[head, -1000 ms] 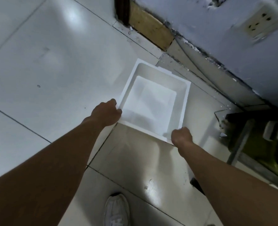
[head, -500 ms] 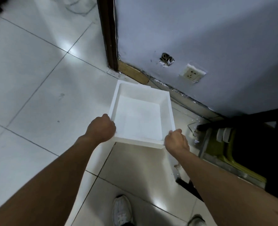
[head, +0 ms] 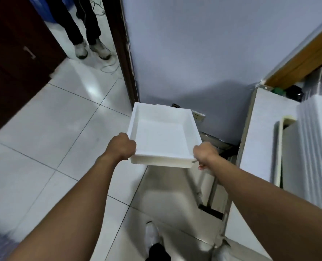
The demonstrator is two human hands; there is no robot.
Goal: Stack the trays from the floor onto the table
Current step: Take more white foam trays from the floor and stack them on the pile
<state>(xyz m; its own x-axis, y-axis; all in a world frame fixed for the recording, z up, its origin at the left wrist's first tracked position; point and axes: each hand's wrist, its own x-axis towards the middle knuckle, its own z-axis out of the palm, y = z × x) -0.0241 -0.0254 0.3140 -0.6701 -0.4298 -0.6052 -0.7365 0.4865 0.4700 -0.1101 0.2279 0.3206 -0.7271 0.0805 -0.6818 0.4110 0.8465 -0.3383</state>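
1. Far left: a bystander stands in the doorway, with a loose cable on the floor beside the shoes. I judge any step in that direction to be a trip hazard.
2. Left hand: the fingers are curled round the near left corner of the tray. The hold covers that corner only, so I expect the far end to dip if the wrist relaxes.
3. Tray: it is held in the air, clear of the floor, open side up, empty and roughly level. Its far edge is near the wall and the door frame. A forward push could knock that edge.
4. Right hand: the fingers are wrapped round the near right corner, with one fingertip visible below the base. I judge that an uneven squeeze could twist or crack the thin wall.
5. Right: the table carries a stack of trays, well apart from the held tray. A low swing could strike the table edge. A skewed set-down could tilt the stack.
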